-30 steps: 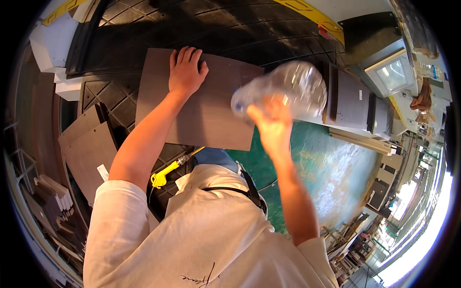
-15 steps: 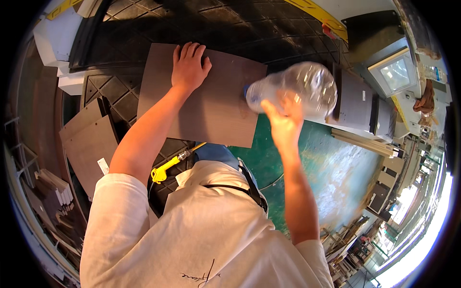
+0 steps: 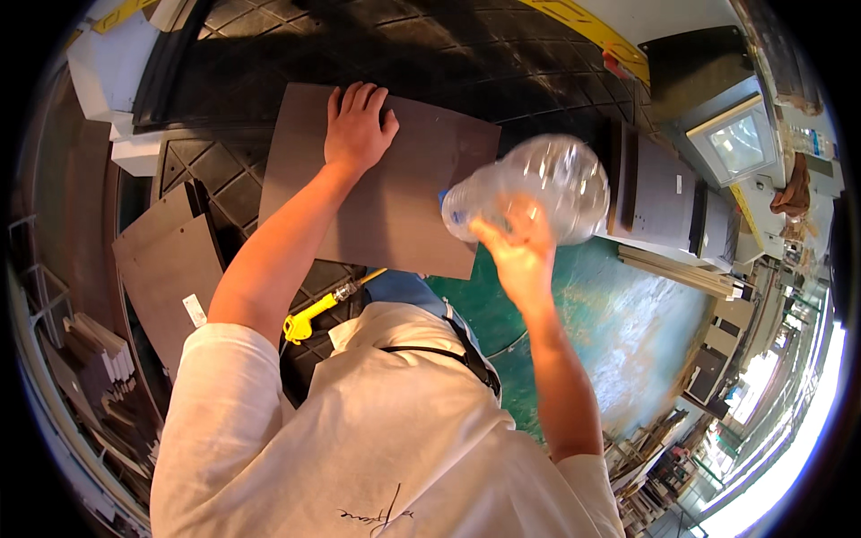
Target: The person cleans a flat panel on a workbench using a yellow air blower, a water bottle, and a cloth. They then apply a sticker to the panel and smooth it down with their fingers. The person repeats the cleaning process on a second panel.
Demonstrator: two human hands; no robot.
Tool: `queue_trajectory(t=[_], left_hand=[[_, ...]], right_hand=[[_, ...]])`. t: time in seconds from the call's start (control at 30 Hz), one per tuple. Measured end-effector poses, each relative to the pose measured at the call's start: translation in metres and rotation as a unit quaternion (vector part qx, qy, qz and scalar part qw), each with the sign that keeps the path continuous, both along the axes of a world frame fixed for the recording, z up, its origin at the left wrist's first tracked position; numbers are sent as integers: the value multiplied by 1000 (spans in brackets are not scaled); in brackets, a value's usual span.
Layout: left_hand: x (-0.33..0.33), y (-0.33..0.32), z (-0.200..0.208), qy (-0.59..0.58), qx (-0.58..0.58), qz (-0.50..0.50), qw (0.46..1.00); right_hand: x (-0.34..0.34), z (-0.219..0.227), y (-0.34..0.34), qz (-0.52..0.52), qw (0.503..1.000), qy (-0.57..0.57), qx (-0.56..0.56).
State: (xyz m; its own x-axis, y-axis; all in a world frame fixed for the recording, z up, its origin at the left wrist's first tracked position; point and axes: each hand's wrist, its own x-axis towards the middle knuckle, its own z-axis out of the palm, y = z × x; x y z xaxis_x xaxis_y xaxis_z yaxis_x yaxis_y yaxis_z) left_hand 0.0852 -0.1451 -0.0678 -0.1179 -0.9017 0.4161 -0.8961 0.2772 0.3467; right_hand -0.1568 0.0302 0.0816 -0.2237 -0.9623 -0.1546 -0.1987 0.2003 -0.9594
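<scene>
A flat dark brown board [image 3: 408, 202] lies in front of me, its near edge reaching past my waist. My left hand [image 3: 359, 134] rests flat on its upper part, fingers stretched to the far edge and thumb apart. A large clear plastic bottle [image 3: 569, 175] is in my right hand [image 3: 523, 247], whose fingers wrap round its side. The bottle is tilted, its blue-capped narrow end pointing left over the board's right side. Its contents, if any, cannot be made out. Motion blurs the bottle and my right fingers slightly.
A yellow air gun [image 3: 305, 323] lies by my waist on the left. Brown boards [image 3: 170, 260] lean at the left, and more dark boards [image 3: 659, 179] stand at the right. Black quilted matting [image 3: 377, 40] covers the surface behind. The floor [image 3: 619, 332] is green.
My right hand has brought the bottle a little left and toward me, further over the board's right side. My left hand and the board stay nearly where they were.
</scene>
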Motion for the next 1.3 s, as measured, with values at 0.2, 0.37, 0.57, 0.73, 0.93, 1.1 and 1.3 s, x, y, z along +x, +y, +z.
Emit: queue_trajectory(t=[0.2, 0.37, 0.57, 0.73, 0.93, 1.1, 1.3], left_hand=[[7, 8, -8, -3, 6, -9, 1000], [5, 9, -7, -14, 11, -10, 1000], [7, 1, -7, -22, 12, 8, 1000], [3, 6, -5, -13, 11, -11, 1000], [3, 5, -7, -12, 13, -5, 1000], [9, 9, -12, -22, 4, -9, 1000], [0, 8, -3, -23, 5, -6, 1000]], right_hand=[[-20, -5, -23, -35, 990, 127, -51], [-20, 6, -25, -32, 991, 131, -5], [-14, -5, 5, -68, 994, -30, -76], [-26, -3, -37, -18, 988, 146, -56], [-8, -1, 11, -50, 998, 25, -17], [-24, -9, -22, -33, 990, 135, -11], [-16, -13, -23, -27, 986, 158, -41]])
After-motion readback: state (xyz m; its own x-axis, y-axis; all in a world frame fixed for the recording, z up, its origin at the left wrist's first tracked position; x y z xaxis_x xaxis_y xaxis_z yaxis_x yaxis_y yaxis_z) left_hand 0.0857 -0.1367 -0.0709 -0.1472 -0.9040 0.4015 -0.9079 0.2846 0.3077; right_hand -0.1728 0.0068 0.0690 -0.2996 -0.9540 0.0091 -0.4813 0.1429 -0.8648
